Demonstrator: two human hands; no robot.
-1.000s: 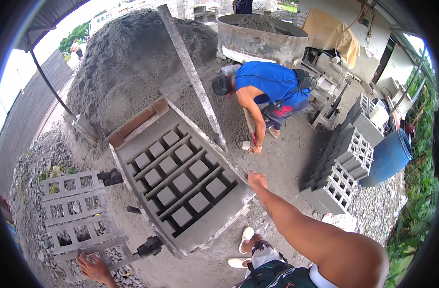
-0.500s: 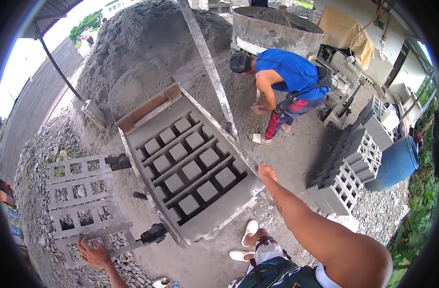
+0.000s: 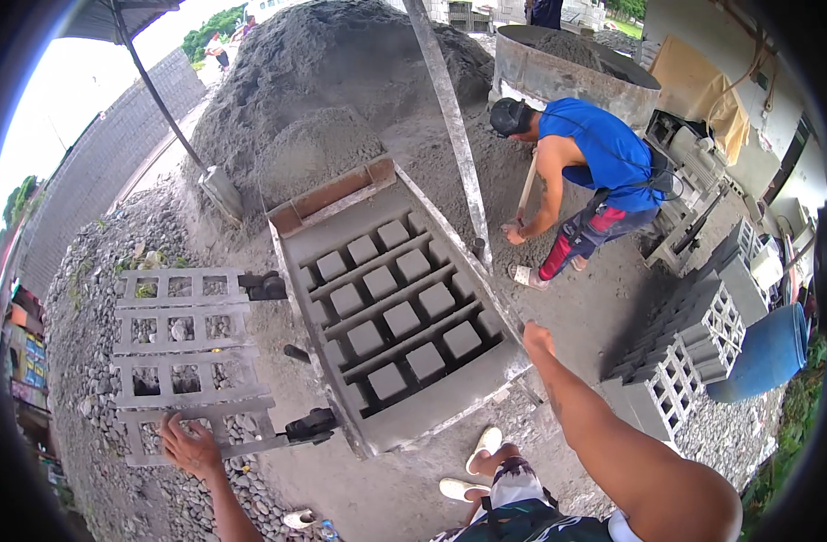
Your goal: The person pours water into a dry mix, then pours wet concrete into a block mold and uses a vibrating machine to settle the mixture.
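Observation:
In front of me stands a concrete block mould (image 3: 401,318), a metal box with rows of square grey blocks between dark slots. My right hand (image 3: 538,340) is closed at its right edge; what the fingers hold is hidden. A metal grid frame (image 3: 183,361) with several rectangular openings extends from the mould's left side, joined by dark hinge-like joints. On its nearest section rests my left hand (image 3: 191,448), fingers spread over the bars and not wrapped round anything.
A co-worker (image 3: 596,144) in a blue sleeveless top bends at the right, holding a wooden handle (image 3: 527,188). A large sand heap (image 3: 341,72) rises behind the mould. Stacked hollow blocks (image 3: 680,361) and a blue drum (image 3: 764,357) stand at the right. A slanting metal post (image 3: 448,117) rises beside the mould.
The whole view has shifted, so the scene sits further right. Both my hands keep their places on the frame and at the mould's edge. The co-worker's tool handle now shows more clearly.

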